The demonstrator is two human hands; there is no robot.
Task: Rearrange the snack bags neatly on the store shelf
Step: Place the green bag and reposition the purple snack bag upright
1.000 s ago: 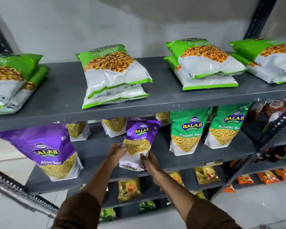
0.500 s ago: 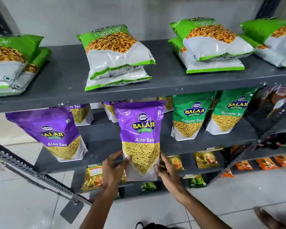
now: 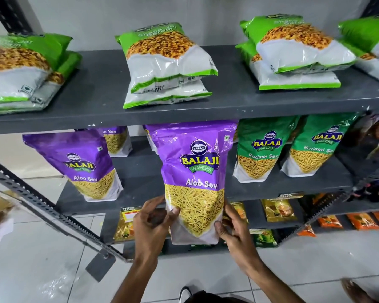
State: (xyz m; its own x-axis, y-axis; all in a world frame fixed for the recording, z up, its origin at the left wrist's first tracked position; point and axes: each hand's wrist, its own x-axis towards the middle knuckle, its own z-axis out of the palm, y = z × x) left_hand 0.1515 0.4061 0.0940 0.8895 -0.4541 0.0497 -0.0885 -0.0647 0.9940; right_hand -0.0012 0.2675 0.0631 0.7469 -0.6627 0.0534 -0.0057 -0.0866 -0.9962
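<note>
I hold a purple Aloo Sev bag [image 3: 194,171] upright in front of the middle shelf [image 3: 140,169], off its surface. My left hand [image 3: 152,224] grips its lower left edge and my right hand [image 3: 233,229] grips its lower right corner. Another purple Aloo Sev bag [image 3: 81,165] stands on the middle shelf to the left, with a further one [image 3: 116,138] behind it. Two green Ratlami Sev bags [image 3: 258,149] [image 3: 315,147] stand to the right.
The top shelf [image 3: 101,88] carries stacks of green-and-white bags lying flat [image 3: 166,64] [image 3: 293,53] [image 3: 20,68]. Lower shelves hold small yellow [image 3: 278,209] and orange packets [image 3: 362,220]. A slotted metal bar [image 3: 42,204] slants across the left. White floor tiles lie below.
The purple bag has come forward out of the middle shelf and now hangs upright in both hands. The view has moved closer and lower.
</note>
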